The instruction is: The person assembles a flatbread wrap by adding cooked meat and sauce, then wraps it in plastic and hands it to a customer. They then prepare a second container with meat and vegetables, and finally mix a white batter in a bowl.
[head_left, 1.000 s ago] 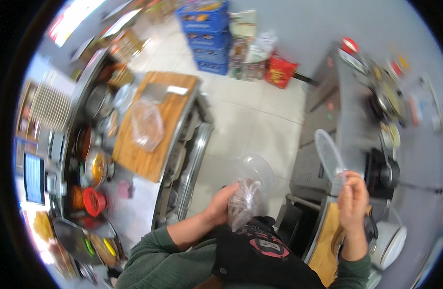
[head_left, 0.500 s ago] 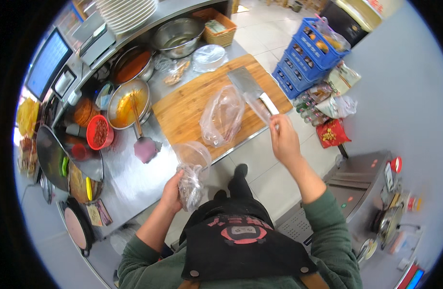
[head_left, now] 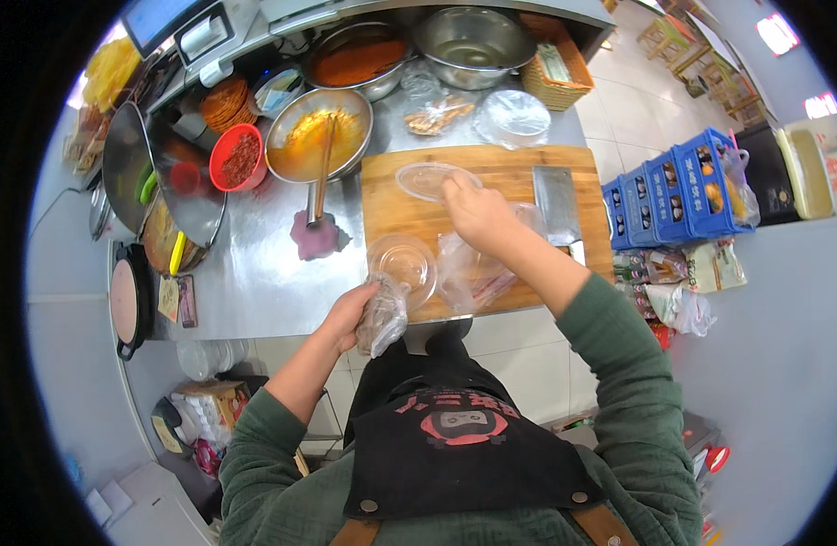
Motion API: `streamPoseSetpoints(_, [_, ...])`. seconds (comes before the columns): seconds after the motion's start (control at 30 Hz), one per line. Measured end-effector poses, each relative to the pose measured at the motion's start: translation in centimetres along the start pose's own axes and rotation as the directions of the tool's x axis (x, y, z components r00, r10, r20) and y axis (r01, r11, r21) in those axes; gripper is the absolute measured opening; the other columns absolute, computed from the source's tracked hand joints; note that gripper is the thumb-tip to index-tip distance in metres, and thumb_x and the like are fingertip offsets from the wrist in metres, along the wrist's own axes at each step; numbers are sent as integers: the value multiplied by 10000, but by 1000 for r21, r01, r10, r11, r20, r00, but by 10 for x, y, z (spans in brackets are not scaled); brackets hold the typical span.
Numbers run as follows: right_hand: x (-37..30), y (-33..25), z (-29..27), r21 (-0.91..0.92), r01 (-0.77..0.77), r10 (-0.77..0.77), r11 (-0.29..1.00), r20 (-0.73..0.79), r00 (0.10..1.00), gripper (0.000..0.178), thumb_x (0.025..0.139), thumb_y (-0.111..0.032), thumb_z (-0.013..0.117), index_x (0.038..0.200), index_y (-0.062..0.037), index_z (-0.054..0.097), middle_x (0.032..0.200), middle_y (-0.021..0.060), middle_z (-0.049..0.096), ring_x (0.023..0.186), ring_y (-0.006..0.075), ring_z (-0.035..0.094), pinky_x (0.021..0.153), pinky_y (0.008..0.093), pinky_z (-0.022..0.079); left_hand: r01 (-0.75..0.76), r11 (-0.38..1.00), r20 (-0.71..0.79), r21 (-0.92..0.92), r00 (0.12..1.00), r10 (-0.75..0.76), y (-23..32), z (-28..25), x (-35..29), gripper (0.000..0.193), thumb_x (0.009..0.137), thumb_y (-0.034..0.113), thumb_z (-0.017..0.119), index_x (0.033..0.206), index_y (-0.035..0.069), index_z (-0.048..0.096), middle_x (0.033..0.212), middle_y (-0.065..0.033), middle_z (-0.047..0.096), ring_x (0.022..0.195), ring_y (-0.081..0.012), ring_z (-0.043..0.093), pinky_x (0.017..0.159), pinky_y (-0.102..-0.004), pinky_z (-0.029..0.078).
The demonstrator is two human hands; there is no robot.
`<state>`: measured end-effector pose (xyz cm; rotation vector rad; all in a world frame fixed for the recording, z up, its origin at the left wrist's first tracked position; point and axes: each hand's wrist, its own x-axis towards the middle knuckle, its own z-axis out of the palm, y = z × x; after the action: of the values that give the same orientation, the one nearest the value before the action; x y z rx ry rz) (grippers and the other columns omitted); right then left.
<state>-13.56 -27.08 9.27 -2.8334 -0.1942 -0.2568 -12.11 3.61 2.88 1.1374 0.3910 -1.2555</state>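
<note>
My left hand (head_left: 350, 318) is closed around a crumpled clear plastic bag (head_left: 383, 320) at the counter's front edge. Right beside that bag is a round clear plastic tub (head_left: 403, 257), over the board's near left corner. A round clear lid (head_left: 422, 181) is pinched in the fingers of my right hand (head_left: 478, 211), above the wooden cutting board (head_left: 387, 200). Under my right forearm lies a large clear bag (head_left: 468, 278) with something pinkish in it, partly hidden. A cleaver (head_left: 556, 205) with a white handle rests on the board's right side.
Left of the board stand a steel pan (head_left: 320, 136) of orange sauce with a wooden-handled tool, a red bowl (head_left: 236, 157) and a purple cloth (head_left: 315, 237). Behind are steel basins (head_left: 474, 47), a wicker basket (head_left: 564, 77) and wrapped tubs (head_left: 512, 118). Blue crates (head_left: 678, 191) stand at right.
My right hand has moved left from beside the cleaver handle to above the board's middle, with the lid in it. The tub is now over the board's corner. The view has turned.
</note>
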Motion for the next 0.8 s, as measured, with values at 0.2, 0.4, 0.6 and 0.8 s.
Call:
streamPoseSetpoints(0.2, [55,-14,68,-41,1,10,999,263,965,161,925,-64,478,1042,8,562,1093,218,608,821,408,688,699,502,573,-38,998,-33,42,999,39,9,-21,-12,334,1031,254,565,1227,-16,582,1115,-121,687,955,-200,700,836,-357,585])
streamPoseSetpoints(0.4, [57,-48,50,-11,-124,121,992,342,932,219,917,-76,529,1113,-3,595,1163,213,606,933,420,684,763,493,572,-46,999,-24,16,999,46,13,-35,-41,364,1032,274,573,1248,-19,578,1123,-111,686,974,-191,695,847,-352,581])
streamPoseSetpoints(0.6, [-10,-164,-12,680,121,-274,723,122,954,523,784,-79,748,1285,-106,599,1305,131,575,1242,373,517,1036,472,451,101,986,110,-131,990,-87,37,-50,-76,453,1045,366,560,1278,-20,599,1109,-118,692,950,-207,699,853,-356,586])
streamPoseSetpoints(0.8, [-24,-193,-6,634,-121,79,763,95,992,127,786,-65,709,910,-70,686,874,92,659,943,328,608,860,440,477,154,981,368,115,911,-186,51,-38,-62,484,1072,372,505,1378,0,547,1261,-109,634,1088,-182,640,914,-320,538])
